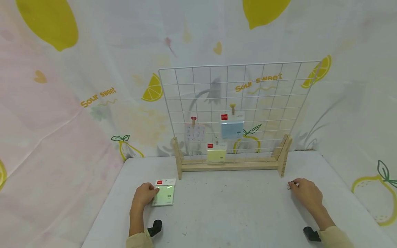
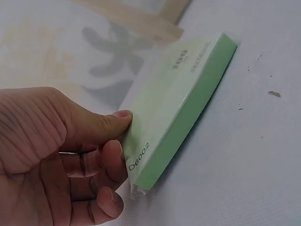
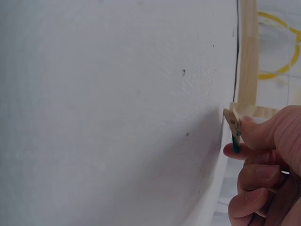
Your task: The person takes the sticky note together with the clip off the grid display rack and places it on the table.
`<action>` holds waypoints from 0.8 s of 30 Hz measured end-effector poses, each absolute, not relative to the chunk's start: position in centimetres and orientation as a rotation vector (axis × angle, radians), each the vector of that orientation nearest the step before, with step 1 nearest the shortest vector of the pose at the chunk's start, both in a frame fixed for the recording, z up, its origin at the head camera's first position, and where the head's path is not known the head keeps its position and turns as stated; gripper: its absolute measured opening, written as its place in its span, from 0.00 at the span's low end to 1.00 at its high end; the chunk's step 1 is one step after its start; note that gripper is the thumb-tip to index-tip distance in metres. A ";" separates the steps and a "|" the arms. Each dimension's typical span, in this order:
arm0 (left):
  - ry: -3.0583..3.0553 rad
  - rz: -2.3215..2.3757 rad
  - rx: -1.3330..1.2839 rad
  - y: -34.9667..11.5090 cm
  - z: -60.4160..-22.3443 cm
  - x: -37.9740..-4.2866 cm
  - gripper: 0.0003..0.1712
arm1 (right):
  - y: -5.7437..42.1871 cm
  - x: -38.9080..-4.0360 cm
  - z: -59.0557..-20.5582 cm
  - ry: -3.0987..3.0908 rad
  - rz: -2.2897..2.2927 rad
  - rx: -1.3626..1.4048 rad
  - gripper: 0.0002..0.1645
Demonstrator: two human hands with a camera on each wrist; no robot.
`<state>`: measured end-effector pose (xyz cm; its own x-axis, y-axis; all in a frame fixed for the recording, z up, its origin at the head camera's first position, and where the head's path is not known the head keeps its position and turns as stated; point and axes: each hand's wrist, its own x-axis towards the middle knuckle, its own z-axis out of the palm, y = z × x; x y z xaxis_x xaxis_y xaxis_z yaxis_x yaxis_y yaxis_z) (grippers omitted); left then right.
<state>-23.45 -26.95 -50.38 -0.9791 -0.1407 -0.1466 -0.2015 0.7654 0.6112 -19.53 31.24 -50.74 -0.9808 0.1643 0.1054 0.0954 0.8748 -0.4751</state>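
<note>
My left hand [image 1: 145, 194] pinches the left edge of a green sticky note pad [image 1: 165, 195] in its clear packet, at the left of the table. In the left wrist view the thumb lies on top of the pad [image 2: 174, 108], which is tilted, its green side showing. Over at the right of the table, my right hand [image 1: 308, 193] holds a small wooden clothespin [image 3: 233, 125] between thumb and index finger. A teal part shows at the clothespin's lower end; the other fingers are curled beneath.
A white wire grid [image 1: 263, 103] on a wooden stand [image 1: 229, 166] rises at the back. Clipped to it are a blue note pad [image 1: 232, 131], a yellow note pad [image 1: 216, 155] and a pale patterned sheet [image 1: 194, 133]. Small specks dot the white table [image 1: 217, 213].
</note>
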 end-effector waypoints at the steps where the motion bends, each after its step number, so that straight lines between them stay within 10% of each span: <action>1: 2.862 1.019 -0.286 -26.9 -50.4 -23.4 0.13 | 31.2 -19.5 -50.8 -2.906 0.728 -0.208 0.19; 24: 2.964 1.073 -0.231 -26.2 -48.9 -23.5 0.16 | 30.8 -19.4 -49.3 -2.669 0.669 -0.171 0.23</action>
